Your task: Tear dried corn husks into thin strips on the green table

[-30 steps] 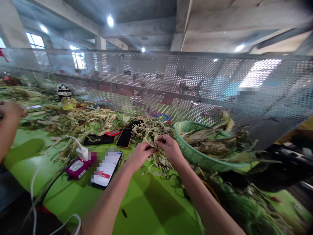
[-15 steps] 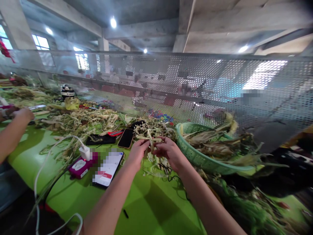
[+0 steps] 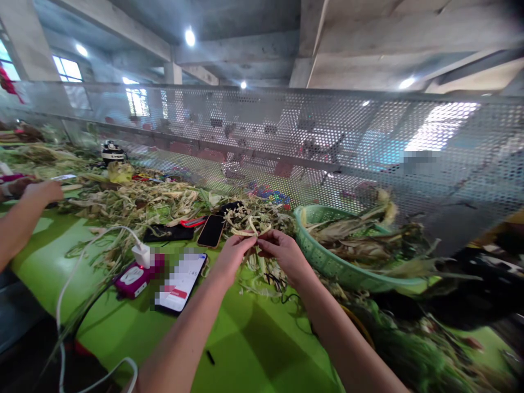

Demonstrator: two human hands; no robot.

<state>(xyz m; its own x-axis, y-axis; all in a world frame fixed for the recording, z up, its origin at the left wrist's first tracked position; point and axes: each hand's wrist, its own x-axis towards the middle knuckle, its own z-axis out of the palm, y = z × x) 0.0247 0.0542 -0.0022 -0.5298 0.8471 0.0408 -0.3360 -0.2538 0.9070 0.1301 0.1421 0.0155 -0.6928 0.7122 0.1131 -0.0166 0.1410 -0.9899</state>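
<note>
My left hand (image 3: pixel 232 253) and my right hand (image 3: pixel 284 252) meet above the green table (image 3: pixel 254 338), each pinching a pale dry corn husk strip (image 3: pixel 250 231) between the fingertips. The strip bends up between the two hands. Below and behind them lies a heap of husk scraps (image 3: pixel 262 218). A green plastic basket (image 3: pixel 335 265) full of husks stands just to the right of my right hand.
Phones (image 3: pixel 211 230) and a lit phone (image 3: pixel 182 281) lie left of my hands, with a magenta power bank (image 3: pixel 131 278) and white cable (image 3: pixel 65 305). A perforated metal screen (image 3: pixel 286 142) runs along the back. Another person's hand (image 3: pixel 41 192) is at far left.
My hands have drawn a little closer together, fingertips meeting on the husk strip. The other person's hand at the left has shifted slightly.
</note>
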